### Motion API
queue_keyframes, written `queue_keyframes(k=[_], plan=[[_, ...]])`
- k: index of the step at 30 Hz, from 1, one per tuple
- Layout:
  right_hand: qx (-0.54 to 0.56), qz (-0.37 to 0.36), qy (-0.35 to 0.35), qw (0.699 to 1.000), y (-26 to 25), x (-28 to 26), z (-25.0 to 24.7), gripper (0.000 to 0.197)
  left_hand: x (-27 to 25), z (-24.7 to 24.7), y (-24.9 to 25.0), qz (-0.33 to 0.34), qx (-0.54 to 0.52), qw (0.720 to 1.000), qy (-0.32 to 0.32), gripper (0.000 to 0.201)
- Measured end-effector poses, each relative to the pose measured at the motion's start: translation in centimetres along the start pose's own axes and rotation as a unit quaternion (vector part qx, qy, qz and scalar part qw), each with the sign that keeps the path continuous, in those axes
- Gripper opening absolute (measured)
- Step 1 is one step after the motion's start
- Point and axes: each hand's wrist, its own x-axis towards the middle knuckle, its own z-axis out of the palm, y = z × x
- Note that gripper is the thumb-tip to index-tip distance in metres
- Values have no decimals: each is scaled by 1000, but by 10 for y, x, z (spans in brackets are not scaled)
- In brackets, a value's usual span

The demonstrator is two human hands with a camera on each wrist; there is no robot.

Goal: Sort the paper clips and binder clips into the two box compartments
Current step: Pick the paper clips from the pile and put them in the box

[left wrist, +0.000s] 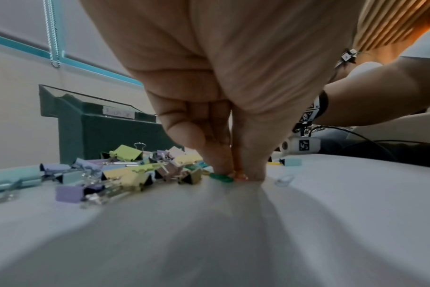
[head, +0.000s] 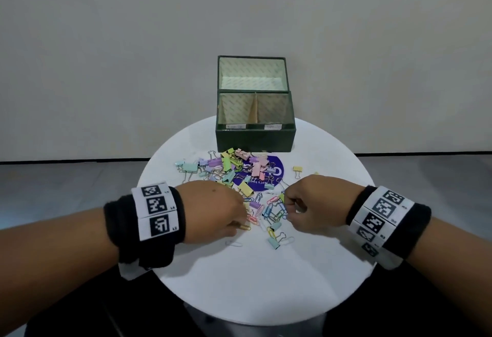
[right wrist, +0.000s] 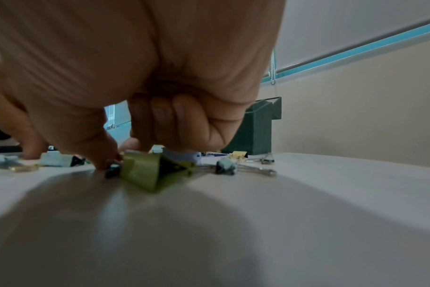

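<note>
A dark green box (head: 255,138) with its lid open stands at the back of the round white table (head: 253,283); its two labelled compartments look empty. In front of it lies a heap of pastel binder clips (head: 231,166), and nearer me several coloured paper clips (head: 274,213). My left hand (head: 243,223) is down on the table, thumb and forefinger pinching an orange-pink paper clip (left wrist: 241,175) beside a green one (left wrist: 221,177). My right hand (head: 285,202) has curled fingers, with thumb and forefinger closed on the edge of a yellow-green binder clip (right wrist: 147,170).
A purple round sticker (head: 274,171) lies under part of the heap. One yellow binder clip (head: 297,169) sits apart at the right, and a pale blue one (head: 274,243) nearest me. The table's front half is bare white; beyond its edge the floor is dark.
</note>
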Motion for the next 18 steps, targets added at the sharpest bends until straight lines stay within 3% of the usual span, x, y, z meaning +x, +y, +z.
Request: queue_keyframes(k=[8, 12, 15, 18], plan=[[-6, -19, -14, 1000, 0, 0, 5, 9, 3, 0, 8, 4, 31, 999, 28, 16], [33, -27, 12, 999, -4, 0, -2, 11, 5, -3, -9, -40, -93, 992, 75, 17], [102, -25, 81, 991, 4, 17, -30, 23, 15, -26, -34, -114, -218, 960, 136, 18], [147, 13, 192, 970, 15, 51, -68, 15, 40, -54, -56, -184, -301, 905, 239, 13]])
